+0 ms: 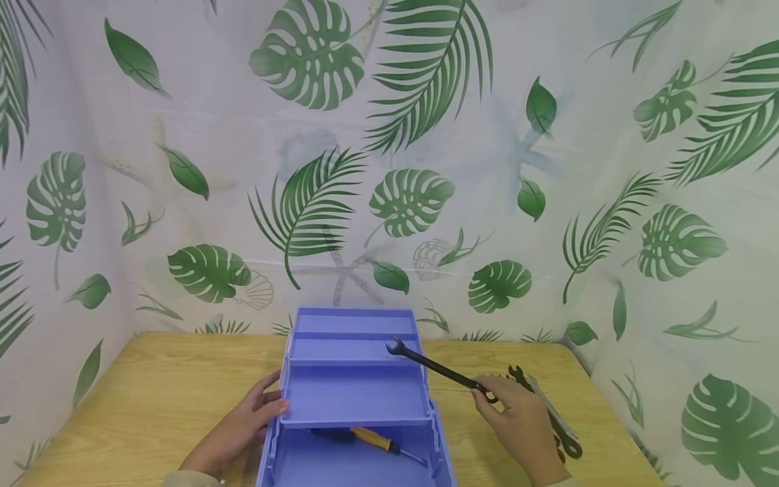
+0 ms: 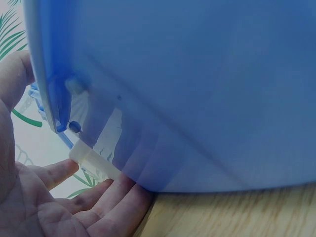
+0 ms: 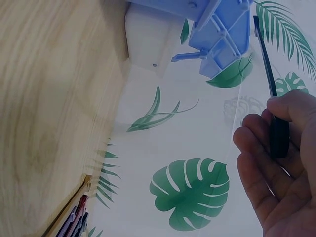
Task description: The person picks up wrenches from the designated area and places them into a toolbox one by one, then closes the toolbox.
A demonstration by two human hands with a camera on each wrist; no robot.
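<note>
A blue toolbox [image 1: 359,396] stands unfolded, its stepped trays raised toward the back. My left hand [image 1: 246,423] holds its left side, the thumb at the tray's rim; the left wrist view shows the fingers [image 2: 111,202] against the outer side. Pinched by one end in my right hand [image 1: 517,419] is a black combination wrench [image 1: 435,367], its open jaw pointing up and left over the right edge of the upper trays. In the right wrist view, thumb and fingers close on the wrench [image 3: 270,74]. A yellow-and-black screwdriver [image 1: 374,439] lies in the bottom compartment.
Several more wrenches [image 1: 569,443] lie on the wooden table [image 1: 201,379] to the right, partly behind my right hand. A leaf-patterned sheet [image 1: 426,135] hangs behind the table and along both sides.
</note>
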